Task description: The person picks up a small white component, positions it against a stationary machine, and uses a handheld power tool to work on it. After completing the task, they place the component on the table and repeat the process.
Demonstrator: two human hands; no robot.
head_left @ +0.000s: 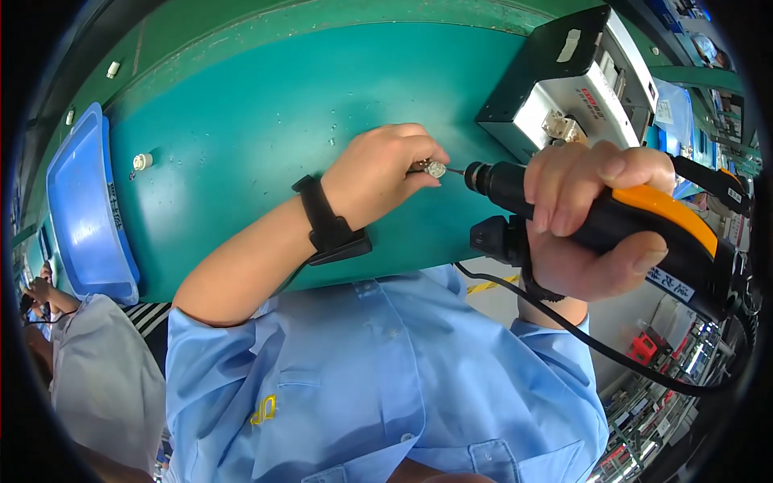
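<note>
Pinching a small metal part (436, 169) between thumb and fingertips, our left hand (378, 173) holds it just above the green desk (241, 121). Our right hand (588, 217) keeps a clenched grip on the black-and-orange electric screwdriver (612, 221), its bit touching the part. A blue tray (80, 209) lies far left.

The person wears a light blue short-sleeved work shirt (378, 378) with buttons down the front, a buttoned chest pocket and a small yellow emblem (263, 410) on the chest, plus a black strap (326, 221) around the left wrist.
</note>
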